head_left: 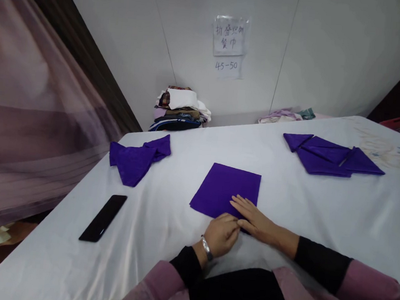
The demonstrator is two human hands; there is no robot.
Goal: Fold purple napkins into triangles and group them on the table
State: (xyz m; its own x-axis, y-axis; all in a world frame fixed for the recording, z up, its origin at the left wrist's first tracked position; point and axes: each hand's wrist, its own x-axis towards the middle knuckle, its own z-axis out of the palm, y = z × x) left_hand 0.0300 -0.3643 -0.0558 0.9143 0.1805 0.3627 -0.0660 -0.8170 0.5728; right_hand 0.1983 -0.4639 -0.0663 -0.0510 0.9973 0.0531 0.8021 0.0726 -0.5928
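Observation:
A purple cloth napkin (223, 187), folded into a flat square, lies on the white-covered table in front of me. My left hand (222, 234), with a silver bracelet at the wrist, is closed at the napkin's near edge, its curled fingers gripping the cloth near the corner. Flat across the napkin's near right part rests my right hand (252, 218), fingers stretched out and thumb close to the left hand. The near right corner of the cloth is partly covered by both hands.
A purple folded napkin (133, 160) sits at the table's left edge, with a black phone (103, 218) nearer me. Overlapping folded purple cloth (327, 155) lies far right. Behind the white tablecloth (156, 268) are piled clothes (180, 110) and a wall bearing paper signs (230, 37).

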